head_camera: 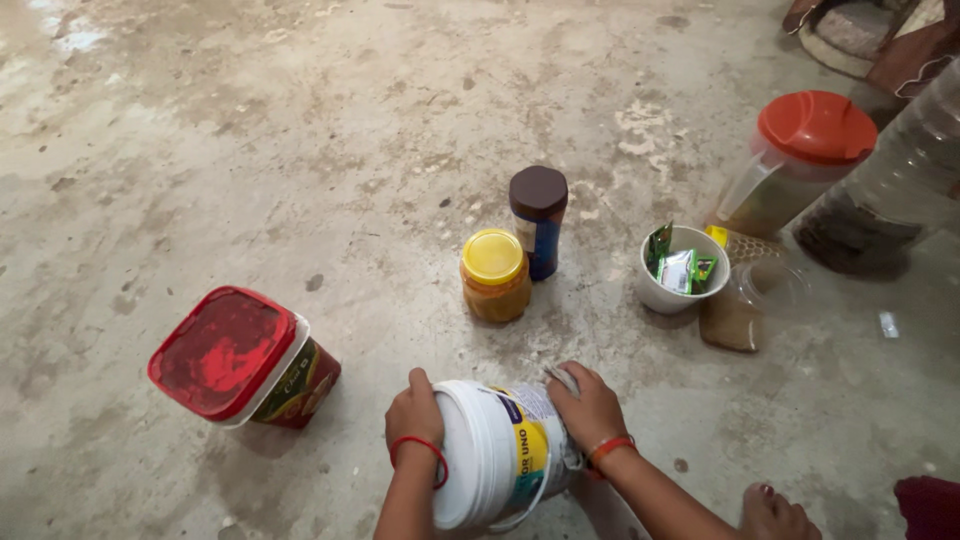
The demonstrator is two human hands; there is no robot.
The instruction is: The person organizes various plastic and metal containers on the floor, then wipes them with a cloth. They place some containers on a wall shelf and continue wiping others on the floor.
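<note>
White bucket (500,455) is lain on its side on the concrete floor (300,150) at 6 o'clock, gripped by both hands. Left hand (413,412) is wrapped on the lid rim, fingers closed; right hand (590,405) is clasped over the base. Yellow-lidded jar (494,276) is seen at 12 o'clock of it, red-lidded tub (240,358) at 9.

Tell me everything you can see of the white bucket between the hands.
The white bucket looks plastic, with a white lid on, a printed blue-and-yellow label and a thin wire handle hanging at its side. It lies tipped on its side on the concrete floor. The left hand and right hand clasp it from either side.
</note>
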